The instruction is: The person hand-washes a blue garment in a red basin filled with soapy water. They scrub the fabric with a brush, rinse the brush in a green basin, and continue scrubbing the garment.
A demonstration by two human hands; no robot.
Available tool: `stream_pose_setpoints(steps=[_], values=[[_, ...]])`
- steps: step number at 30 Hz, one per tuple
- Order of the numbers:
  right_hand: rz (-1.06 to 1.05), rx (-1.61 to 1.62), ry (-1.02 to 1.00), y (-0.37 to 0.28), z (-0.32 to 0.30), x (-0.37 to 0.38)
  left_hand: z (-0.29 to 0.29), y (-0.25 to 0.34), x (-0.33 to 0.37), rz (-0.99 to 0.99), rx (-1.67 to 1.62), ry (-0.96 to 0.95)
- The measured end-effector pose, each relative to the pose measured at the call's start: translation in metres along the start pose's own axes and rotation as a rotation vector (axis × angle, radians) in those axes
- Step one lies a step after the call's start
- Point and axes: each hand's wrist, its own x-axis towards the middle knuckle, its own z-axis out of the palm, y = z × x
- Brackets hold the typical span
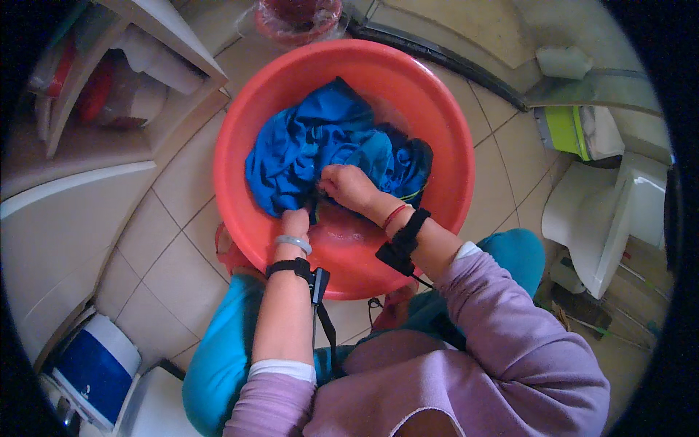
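Observation:
A wet, bunched blue garment (pixel 309 142) lies in a large red plastic basin (pixel 451 156), with darker folds and a thin yellow-green edge on its right side. My right hand (pixel 349 186) is closed on the near folds of the garment, knuckles up. Just left of it and nearer to me, my left hand (pixel 295 221) reaches into the garment's near edge; its fingers are hidden by the cloth. A dark strip of fabric runs between the two hands. Some suds (pixel 346 235) show on the basin's bottom close to my hands.
The basin stands on a tiled floor (pixel 178 266) between my knees. Beyond it is a red bin (pixel 298 18) lined with clear plastic. A white cabinet (pixel 73 211) stands left, a blue-and-white box (pixel 98 364) lower left. On the right are a green container (pixel 564 131) and a white fixture (pixel 590 218).

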Motion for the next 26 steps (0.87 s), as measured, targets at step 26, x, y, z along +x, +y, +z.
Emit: stream_pose_setpoints(steps=[26], values=[[-0.333, -0.823, -0.194, -0.007, 0.101, -0.038, -0.030, 0.071, -0.022, 0.470, 0.019, -0.043]])
